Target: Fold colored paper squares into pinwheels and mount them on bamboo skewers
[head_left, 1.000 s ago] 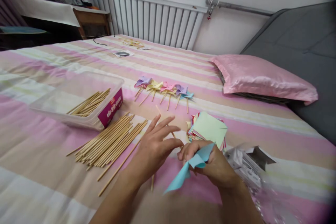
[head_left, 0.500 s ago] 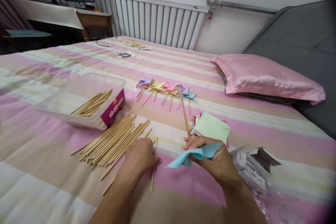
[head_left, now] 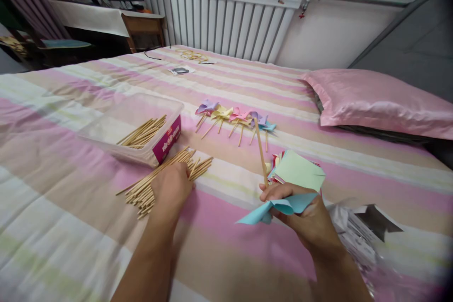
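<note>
My right hand (head_left: 304, 217) grips a light blue paper pinwheel (head_left: 279, 207) by its stick, which points up and away from me. My left hand (head_left: 171, 184) lies curled over the pile of thin wooden sticks (head_left: 141, 198), its fingertips mostly hidden; a few stick ends show beyond the knuckles. Behind the pile stands a clear plastic box (head_left: 106, 137) with more sticks inside. Finished-looking pinwheels (head_left: 239, 115) in purple, yellow, pink and blue lie in a row in the middle of the bed. A stack of coloured paper squares (head_left: 299, 170), pale green on top, sits just beyond my right hand.
Crumpled clear plastic packaging (head_left: 357, 236) lies right of my right hand on the striped bedspread (head_left: 219, 255). A pink pillow (head_left: 382, 99) rests at the right by the grey headboard (head_left: 406, 42). Farther back are a small packet (head_left: 181, 71) and a yellow coil (head_left: 193, 55).
My left hand has moved left and away from me onto the pile, and the loose sticks beside it are now gathered there. My right hand still holds the pinwheel; the view has shifted left.
</note>
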`<state>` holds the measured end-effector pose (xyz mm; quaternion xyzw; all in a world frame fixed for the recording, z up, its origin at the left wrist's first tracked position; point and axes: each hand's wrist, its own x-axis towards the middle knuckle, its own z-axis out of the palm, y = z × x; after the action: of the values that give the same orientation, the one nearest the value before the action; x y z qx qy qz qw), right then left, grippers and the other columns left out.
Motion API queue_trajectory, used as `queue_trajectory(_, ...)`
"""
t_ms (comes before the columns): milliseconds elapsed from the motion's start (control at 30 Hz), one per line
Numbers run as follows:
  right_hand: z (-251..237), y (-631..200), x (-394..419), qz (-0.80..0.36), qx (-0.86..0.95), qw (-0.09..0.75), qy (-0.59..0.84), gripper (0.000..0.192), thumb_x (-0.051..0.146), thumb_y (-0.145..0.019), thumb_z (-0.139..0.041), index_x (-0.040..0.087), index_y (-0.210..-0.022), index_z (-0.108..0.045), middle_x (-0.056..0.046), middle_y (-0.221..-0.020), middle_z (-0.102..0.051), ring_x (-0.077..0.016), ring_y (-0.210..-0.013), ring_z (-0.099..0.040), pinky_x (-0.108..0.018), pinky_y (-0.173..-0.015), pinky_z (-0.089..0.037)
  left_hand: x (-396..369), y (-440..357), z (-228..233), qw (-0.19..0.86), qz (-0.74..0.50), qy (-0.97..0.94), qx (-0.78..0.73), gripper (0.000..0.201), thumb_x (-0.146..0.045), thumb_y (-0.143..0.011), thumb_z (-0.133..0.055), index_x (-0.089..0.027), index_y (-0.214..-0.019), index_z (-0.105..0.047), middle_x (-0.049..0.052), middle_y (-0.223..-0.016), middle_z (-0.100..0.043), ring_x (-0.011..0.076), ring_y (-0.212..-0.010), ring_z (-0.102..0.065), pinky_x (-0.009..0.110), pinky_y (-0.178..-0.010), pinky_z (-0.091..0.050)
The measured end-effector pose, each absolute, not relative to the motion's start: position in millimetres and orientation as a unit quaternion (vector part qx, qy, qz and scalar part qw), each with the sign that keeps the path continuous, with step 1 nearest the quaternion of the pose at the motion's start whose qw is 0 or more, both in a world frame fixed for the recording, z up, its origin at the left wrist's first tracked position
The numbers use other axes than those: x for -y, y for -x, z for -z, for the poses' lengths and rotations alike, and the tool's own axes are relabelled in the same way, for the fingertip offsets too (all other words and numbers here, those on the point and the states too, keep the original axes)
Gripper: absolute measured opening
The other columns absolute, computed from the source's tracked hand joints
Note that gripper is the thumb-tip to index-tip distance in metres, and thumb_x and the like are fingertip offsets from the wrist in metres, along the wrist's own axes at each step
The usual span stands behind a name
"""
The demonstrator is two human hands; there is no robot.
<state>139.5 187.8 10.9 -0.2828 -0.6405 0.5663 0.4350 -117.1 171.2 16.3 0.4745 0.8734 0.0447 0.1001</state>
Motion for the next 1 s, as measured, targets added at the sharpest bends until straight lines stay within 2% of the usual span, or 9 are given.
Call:
queue_trajectory(233, -13, -139, -187, -0.567, 0.638, 0.435, 0.287, 0.003, 0.022, -0.071, -0.072, 0.022, -0.072, -0.069, -0.003, -0.076, -0.07, -0.0187, -0.075, -0.065, -0.046, -0.101, -0.039, -172, 129, -16, 0.032, -0.088, -0.439, -0.894, 0.027, -0.035, -0.065, -0.065, -0.021, -0.087, -0.057, 0.015, -0.098, -0.062, 0.0338, -0.088, -0.061, 0.036, -0.06, -0.043)
queue_trajectory(433, -14, -139, -187, -0.575, 0.638, 0.427, 0.283, 0.004, 0.024, -0.072, -0.071, 0.021, -0.072, -0.068, -0.004, -0.077, -0.07, -0.0184, -0.076, -0.064, -0.047, -0.103, -0.037, -170, 127, -14, 0.015, -0.084, -0.471, -0.878, 0.028, -0.034, -0.064, -0.066, -0.021, -0.087, -0.059, 0.013, -0.096, -0.061, 0.0319, -0.089, -0.06, 0.036, -0.066, -0.044)
queue_trajectory(733, -12, -134, -187, -0.599, 0.629, 0.419, 0.266, 0.005, 0.024, -0.071, -0.072, 0.021, -0.073, -0.068, -0.004, -0.077, -0.07, -0.018, -0.076, -0.064, -0.044, -0.101, -0.039, -174, 128, -11, 0.062, -0.067, -0.509, -0.856, 0.026, -0.034, -0.061, -0.067, -0.02, -0.08, -0.058, 0.011, -0.09, -0.063, 0.029, -0.085, -0.061, 0.034, -0.065, -0.043)
queue_trajectory(867, -12, -131, -187, -0.595, 0.637, 0.411, 0.266, 0.007, 0.026, -0.071, -0.072, 0.021, -0.072, -0.068, -0.004, -0.074, -0.07, -0.0167, -0.072, -0.064, -0.042, -0.1, -0.04, -176, 118, -15, 0.092, -0.196, -0.512, -0.831, 0.028, -0.039, -0.064, -0.066, -0.018, -0.082, -0.062, 0.01, -0.087, -0.065, 0.0275, -0.082, -0.061, 0.033, -0.064, -0.043)
queue_trajectory(933, -12, -128, -185, -0.597, 0.642, 0.402, 0.264, 0.01, 0.028, -0.07, -0.073, 0.02, -0.072, -0.068, -0.004, -0.074, -0.07, -0.0166, -0.071, -0.064, -0.042, -0.1, -0.04, -176, 104, -18, 0.172, -0.329, -0.506, -0.779, 0.029, -0.041, -0.071, -0.062, -0.017, -0.086, -0.065, 0.009, -0.087, -0.068, 0.0245, -0.079, -0.062, 0.032, -0.065, -0.044)
queue_trajectory(1000, -11, -125, -183, -0.604, 0.647, 0.388, 0.256, 0.012, 0.03, -0.069, -0.074, 0.02, -0.072, -0.068, -0.004, -0.074, -0.07, -0.0166, -0.071, -0.064, -0.041, -0.099, -0.041, -175, 87, -20, 0.3, -0.471, -0.475, -0.68, 0.035, -0.043, -0.075, -0.059, -0.015, -0.096, -0.067, 0.01, -0.091, -0.07, 0.023, -0.081, -0.064, 0.03, -0.065, -0.045)
